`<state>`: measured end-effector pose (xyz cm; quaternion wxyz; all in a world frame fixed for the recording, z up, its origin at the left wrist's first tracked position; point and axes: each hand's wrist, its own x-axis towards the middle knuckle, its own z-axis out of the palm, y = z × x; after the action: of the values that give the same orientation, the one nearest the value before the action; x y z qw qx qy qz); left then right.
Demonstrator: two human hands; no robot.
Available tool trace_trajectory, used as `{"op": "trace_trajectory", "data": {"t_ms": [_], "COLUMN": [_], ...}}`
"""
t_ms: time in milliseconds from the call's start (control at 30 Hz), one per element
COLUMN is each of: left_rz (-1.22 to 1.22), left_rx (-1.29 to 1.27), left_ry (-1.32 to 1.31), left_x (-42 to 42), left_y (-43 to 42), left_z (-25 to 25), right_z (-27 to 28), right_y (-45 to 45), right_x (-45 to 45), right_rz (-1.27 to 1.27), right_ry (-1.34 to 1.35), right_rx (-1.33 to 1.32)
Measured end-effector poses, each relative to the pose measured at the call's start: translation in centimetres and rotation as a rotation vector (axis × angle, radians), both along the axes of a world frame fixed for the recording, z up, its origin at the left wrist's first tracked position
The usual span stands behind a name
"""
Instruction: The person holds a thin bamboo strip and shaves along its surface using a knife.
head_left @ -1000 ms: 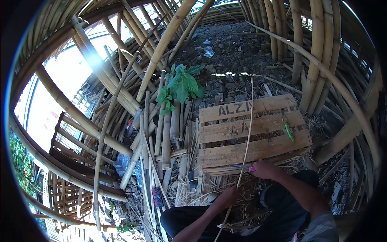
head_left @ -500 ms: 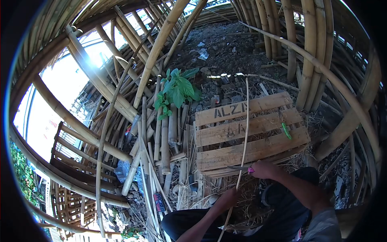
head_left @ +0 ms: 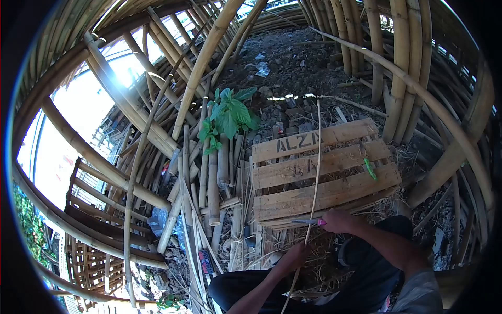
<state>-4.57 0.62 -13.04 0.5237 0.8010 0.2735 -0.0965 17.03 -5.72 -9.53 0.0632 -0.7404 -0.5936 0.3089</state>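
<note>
My left hand (head_left: 296,257) is closed around a long thin bamboo strip (head_left: 316,183), which rises past the front of a slatted wooden crate (head_left: 298,202). Just above it and to the right, my right hand (head_left: 337,221) grips a knife (head_left: 320,222) by its pink handle. The blade points left and crosses the strip near the crate's lower edge. Dark lettering marks the crate's top slats, and a bright green object (head_left: 370,169) lies on its right part.
A leafy green plant (head_left: 230,116) grows beyond bamboo poles (head_left: 214,193) on the left. Thick bamboo uprights (head_left: 400,73) stand at the right. A dark red-and-blue packet (head_left: 205,261) lies left of my knees, near loose strips.
The view has shifted slightly, so the crate appears a little further left. The knife blade has moved slightly left and down against the strip. Both hands keep their holds.
</note>
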Motion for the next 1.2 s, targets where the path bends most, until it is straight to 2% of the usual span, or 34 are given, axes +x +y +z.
{"op": "trace_trajectory", "data": {"t_ms": [67, 133, 167, 233, 300, 367, 500, 667, 767, 800, 867, 933, 1067, 1200], "left_rz": [-0.054, 0.120, 0.123, 0.124, 0.118, 0.114, 0.114, 0.135, 0.101, 0.089, 0.077, 0.106, 0.113, 0.069], "left_rx": [0.032, -0.130, -0.131, -0.113, -0.100, -0.087, -0.092, -0.150, -0.071, -0.057, -0.043, -0.094, -0.094, -0.041], "left_ry": [-0.062, 0.110, 0.110, -0.046, -0.032, -0.016, 0.032, 0.032, 0.029, 0.035, 0.045, 0.052, -0.011, 0.082], "left_x": [0.1, 0.5, 0.4, 0.2, 0.3, 0.3, 0.3, 0.3, 0.5, 0.6, 0.5, 0.6, 0.1, 0.6], "left_y": [0.0, -0.1, -0.1, -0.2, -0.1, -0.2, 0.0, 0.0, -0.2, -0.2, -0.2, -0.4, -0.2, -0.3], "left_z": [0.0, 1.2, 0.9, 0.2, -0.1, -0.1, 0.4, 0.2, 0.7, 0.5, 0.6, 2.1, -0.2, 1.9], "right_z": [-0.8, -1.1, -1.1, -0.8, -0.8, -1.4, -0.8, -1.4, -0.7, -0.8, -1.3, -0.3, -0.4, -1.1], "right_y": [0.2, 0.2, 0.3, 0.2, 0.2, 0.1, -0.1, 0.5, 0.3, 0.3, 0.1, 0.0, 0.1, 0.1], "right_x": [0.3, 0.6, 0.6, 0.6, 0.6, 0.5, -0.3, 1.4, 1.4, 1.3, 1.1, 0.2, -0.1, 0.3], "right_rz": [-0.020, -0.093, -0.166, -0.185, -0.205, -0.017, 0.030, -0.228, -0.236, -0.234, -0.070, -0.050, -0.018, -0.007], "right_ry": [-0.082, -0.111, -0.139, -0.119, -0.101, -0.108, -0.094, -0.176, -0.166, -0.166, -0.125, -0.122, -0.135, -0.138], "right_rx": [0.088, 0.130, 0.173, 0.173, 0.174, 0.181, 0.184, 0.155, 0.185, 0.186, 0.162, 0.152, 0.147, 0.160]}}
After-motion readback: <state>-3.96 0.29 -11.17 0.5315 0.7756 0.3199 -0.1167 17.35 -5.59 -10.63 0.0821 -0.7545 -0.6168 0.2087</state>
